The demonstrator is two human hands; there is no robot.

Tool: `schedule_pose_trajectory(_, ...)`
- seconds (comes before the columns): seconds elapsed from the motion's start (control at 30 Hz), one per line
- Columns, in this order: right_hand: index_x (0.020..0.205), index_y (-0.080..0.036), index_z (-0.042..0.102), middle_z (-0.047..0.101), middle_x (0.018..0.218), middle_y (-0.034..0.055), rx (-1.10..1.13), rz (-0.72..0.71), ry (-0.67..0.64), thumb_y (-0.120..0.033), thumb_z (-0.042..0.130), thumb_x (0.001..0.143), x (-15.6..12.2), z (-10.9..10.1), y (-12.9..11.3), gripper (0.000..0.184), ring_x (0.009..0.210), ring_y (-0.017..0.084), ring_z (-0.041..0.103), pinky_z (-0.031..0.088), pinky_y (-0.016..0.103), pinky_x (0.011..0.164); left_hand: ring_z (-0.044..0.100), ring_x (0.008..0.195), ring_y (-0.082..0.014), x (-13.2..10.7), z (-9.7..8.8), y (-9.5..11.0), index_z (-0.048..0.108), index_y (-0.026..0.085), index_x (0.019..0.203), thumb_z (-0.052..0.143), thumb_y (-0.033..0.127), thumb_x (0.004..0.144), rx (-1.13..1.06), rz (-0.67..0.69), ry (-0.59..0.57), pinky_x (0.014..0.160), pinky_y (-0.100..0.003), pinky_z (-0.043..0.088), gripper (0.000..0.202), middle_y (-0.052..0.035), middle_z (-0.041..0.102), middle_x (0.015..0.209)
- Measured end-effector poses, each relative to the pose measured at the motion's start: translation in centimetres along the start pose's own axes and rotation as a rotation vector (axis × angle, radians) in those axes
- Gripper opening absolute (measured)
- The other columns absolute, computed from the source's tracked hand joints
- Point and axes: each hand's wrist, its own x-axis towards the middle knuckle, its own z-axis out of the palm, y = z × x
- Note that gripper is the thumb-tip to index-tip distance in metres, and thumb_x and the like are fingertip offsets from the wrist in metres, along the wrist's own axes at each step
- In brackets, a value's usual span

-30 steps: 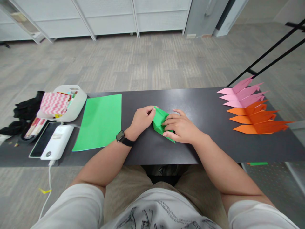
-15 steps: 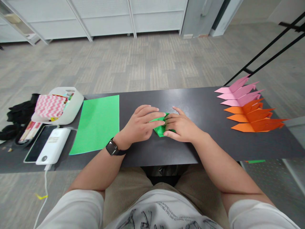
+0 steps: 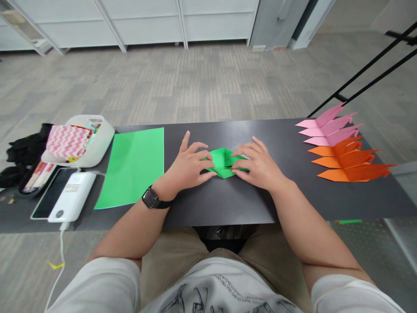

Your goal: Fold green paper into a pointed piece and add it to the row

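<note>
A small folded green paper (image 3: 224, 162) lies on the dark table (image 3: 228, 204) in front of me. My left hand (image 3: 189, 167) grips its left side, fingers pinched on the paper, with the index finger raised; a black watch is on that wrist. My right hand (image 3: 260, 165) holds the paper's right side with curled fingers pressed onto it. The piece sits between both hands and its ends are partly covered by my fingertips.
A flat green sheet (image 3: 133, 165) lies to the left. Further left are a white basket (image 3: 97, 143) with zigzag paper, a phone (image 3: 48, 198), a white power bank (image 3: 73, 195) and black cloth. Folded pink (image 3: 325, 126) and orange (image 3: 348, 163) paper pieces line the right end.
The green piece has been turned and spread flatter; my left hand moved off its top to its left side, and my right hand shifted slightly right. The view shifted a little.
</note>
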Motion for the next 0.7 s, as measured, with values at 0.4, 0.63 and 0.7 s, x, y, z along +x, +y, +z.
schedule_pose_trajectory(0.4,0.12,-0.025,0.063,0.069,0.126,0.0141,0.103,0.344,0.104,-0.034,0.068,0.095,0.3,1.6,0.6,0.027,0.125,0.036,0.063,0.047,0.053,0.109,0.066,0.111,-0.0277,0.1,2.3,1.4,0.084,0.03,0.109,0.068,0.034,0.103,-0.072,-0.201,-0.057,0.132,-0.073,0.021,0.018,-0.0039,0.083,0.1)
schedule_pose_trajectory(0.63,0.123,-0.026,0.06,0.073,0.124,0.0132,0.131,0.554,0.208,-0.035,0.071,0.091,0.5,3.5,1.9,0.036,0.119,0.036,0.067,0.049,0.056,0.108,0.067,0.111,-0.0271,0.5,2.9,2.2,0.076,0.029,0.134,0.066,0.034,0.104,-0.092,-0.245,-0.082,0.131,-0.069,0.026,0.032,-0.0056,0.081,0.099)
schedule_pose_trajectory(0.7,0.123,-0.026,0.062,0.073,0.126,0.0136,0.082,0.563,0.18,-0.034,0.072,0.09,0.7,3.9,2.1,0.035,0.12,0.036,0.066,0.047,0.057,0.109,0.067,0.11,-0.0268,0.5,2.9,2.6,0.074,0.029,0.139,0.065,0.033,0.104,-0.102,-0.212,-0.094,0.131,-0.069,0.026,0.036,-0.0051,0.081,0.097)
